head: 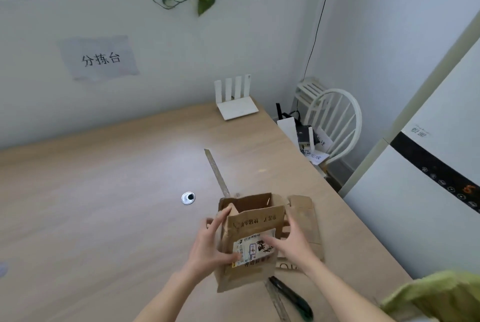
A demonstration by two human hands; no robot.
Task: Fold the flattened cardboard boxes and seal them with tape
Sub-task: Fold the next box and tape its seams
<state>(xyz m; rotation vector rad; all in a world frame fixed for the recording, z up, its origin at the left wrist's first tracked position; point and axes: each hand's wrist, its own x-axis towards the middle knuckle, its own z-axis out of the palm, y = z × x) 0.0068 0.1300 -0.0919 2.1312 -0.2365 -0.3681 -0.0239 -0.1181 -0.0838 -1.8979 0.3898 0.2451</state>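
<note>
1. Near the table's (104,191) right edge, seen from the head camera, a small brown cardboard box (249,238) stands half opened, its mouth facing away from the person and a white shipping label on its near face.
2. Left hand (210,243) holds the box's left side, fingers reaching up toward the open top and thumb across the near face; its grip is closed around the cardboard.
3. Right hand (291,241) presses the box's right side and label with fairly straight fingers, so its grip is apart, not clamped.
4. Just right of the box, partly under it, lies a second flattened box (306,220).
5. Beyond the box a long strip (217,171) lies on the table; near its closest corner lies a dark green cutter (293,298).
6. To square the box well, both hands should likely push the sides evenly until the corners stand true, then fold the flaps flat before taping.
</note>
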